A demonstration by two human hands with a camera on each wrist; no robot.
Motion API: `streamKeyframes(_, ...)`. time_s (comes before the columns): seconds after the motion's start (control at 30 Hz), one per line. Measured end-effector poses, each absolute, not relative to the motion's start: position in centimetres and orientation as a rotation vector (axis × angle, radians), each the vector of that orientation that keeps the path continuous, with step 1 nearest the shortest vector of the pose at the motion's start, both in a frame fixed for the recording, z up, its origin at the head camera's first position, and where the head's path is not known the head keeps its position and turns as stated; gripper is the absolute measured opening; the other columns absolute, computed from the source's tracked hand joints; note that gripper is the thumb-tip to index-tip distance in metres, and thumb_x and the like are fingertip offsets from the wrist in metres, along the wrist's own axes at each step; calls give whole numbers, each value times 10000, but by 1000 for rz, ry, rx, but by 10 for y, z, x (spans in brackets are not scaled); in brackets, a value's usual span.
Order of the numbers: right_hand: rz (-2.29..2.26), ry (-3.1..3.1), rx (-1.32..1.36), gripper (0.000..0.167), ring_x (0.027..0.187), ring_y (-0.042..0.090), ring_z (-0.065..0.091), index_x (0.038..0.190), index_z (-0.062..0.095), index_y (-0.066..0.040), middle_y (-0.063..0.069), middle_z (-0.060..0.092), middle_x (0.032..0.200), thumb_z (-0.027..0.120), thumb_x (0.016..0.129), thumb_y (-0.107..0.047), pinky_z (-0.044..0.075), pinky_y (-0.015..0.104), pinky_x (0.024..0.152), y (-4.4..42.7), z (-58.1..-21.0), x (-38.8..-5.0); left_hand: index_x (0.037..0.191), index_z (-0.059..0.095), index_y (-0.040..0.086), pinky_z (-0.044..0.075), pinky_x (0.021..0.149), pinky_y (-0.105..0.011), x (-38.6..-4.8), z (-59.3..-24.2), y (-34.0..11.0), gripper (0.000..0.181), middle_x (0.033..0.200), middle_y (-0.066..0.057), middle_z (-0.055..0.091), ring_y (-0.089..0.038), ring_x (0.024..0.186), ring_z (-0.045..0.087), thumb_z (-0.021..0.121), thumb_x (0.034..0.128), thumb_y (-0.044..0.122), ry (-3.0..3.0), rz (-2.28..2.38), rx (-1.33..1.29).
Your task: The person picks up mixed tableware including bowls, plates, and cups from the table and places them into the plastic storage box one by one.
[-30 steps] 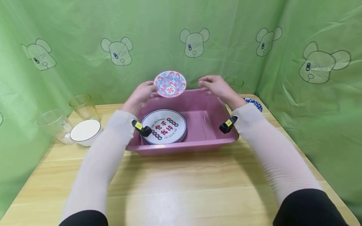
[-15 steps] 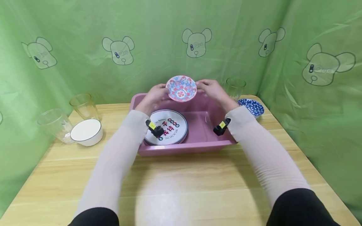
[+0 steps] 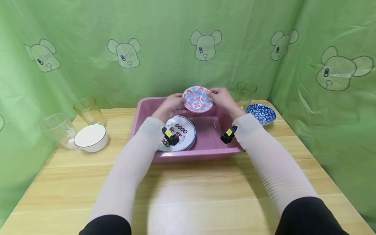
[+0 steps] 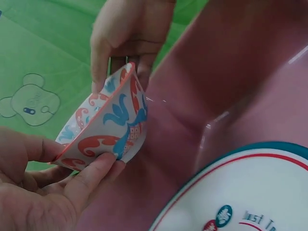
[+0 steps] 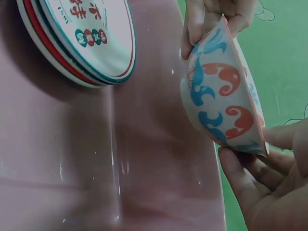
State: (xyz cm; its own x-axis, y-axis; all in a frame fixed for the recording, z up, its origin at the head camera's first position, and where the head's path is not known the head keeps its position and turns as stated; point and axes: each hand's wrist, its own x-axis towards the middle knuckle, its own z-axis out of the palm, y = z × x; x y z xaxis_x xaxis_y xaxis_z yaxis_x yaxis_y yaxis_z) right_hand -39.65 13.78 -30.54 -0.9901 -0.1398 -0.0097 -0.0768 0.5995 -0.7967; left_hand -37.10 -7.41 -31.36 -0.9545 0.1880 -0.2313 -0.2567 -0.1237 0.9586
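A small bowl [image 3: 197, 100] with a red and blue pattern is held up over the back part of a pink basin [image 3: 188, 156]. At its left rim my left hand [image 3: 172, 103] pinches it, thumb and fingers on either side of the wall. My right hand [image 3: 224, 99] grips the opposite rim the same way. Both wrist views show the bowl [image 4: 108, 120] tilted, its outside facing the basin. Inside the basin on the left lies a stack of white plates [image 3: 182, 130], partly covered by my left wrist; the right wrist view shows the plates' [image 5: 103, 48] coloured edges.
To the left stand a white bowl [image 3: 91, 138], a clear glass [image 3: 60, 130] and an amber glass [image 3: 89, 111]. On the right are a blue-patterned bowl [image 3: 261, 113] and a greenish glass [image 3: 246, 93]. A green curtain [image 3: 164, 42] hangs around the wooden table [image 3: 223, 195].
The patterned bowl has moved right and lower. My right hand, apart from it at first, has taken hold of its right rim. The left hand has kept its grip.
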Motion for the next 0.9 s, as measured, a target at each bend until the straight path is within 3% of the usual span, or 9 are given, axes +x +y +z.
streamKeyframes(0.2, -1186, 2896, -215, 340, 1001, 301, 555, 1265, 615, 14, 208, 624, 1197, 551, 998, -187, 463, 416, 912, 142, -315, -398, 1462, 368, -31, 589, 800, -337, -371, -326, -65, 501, 1109, -231, 596, -304, 945, 654, 442, 967, -56, 1915, 2094, -71)
streamKeyframes(0.37, -1043, 2965, -218, 315, 960, 311, 558, 1226, 654, 5, 204, 643, 1165, 544, 980, -160, 472, 411, 847, 144, -322, -400, 1422, 397, -58, 577, 841, -341, -372, -334, -60, 434, 1210, -267, 568, -271, 899, 646, 415, 989, -38, 1952, 2018, -54)
streamKeyframes(0.63, -870, 3015, -245, 254, 818, 263, 549, 1082, 690, 35, 172, 655, 970, 557, 965, -147, 477, 350, 727, 145, -327, -399, 1472, 314, -59, 563, 879, -357, -373, -344, -57, 483, 1273, -283, 528, -318, 998, 614, 397, 996, -39, 1964, 1938, -41)
streamKeyframes(0.9, -757, 3068, -256, 238, 823, 281, 571, 974, 714, 45, 170, 688, 916, 560, 946, -134, 488, 390, 822, 146, -331, -395, 1441, 341, -83, 579, 820, -311, -373, -353, -52, 460, 1234, -301, 548, -251, 839, 616, 397, 986, -52, 2040, 1846, -4)
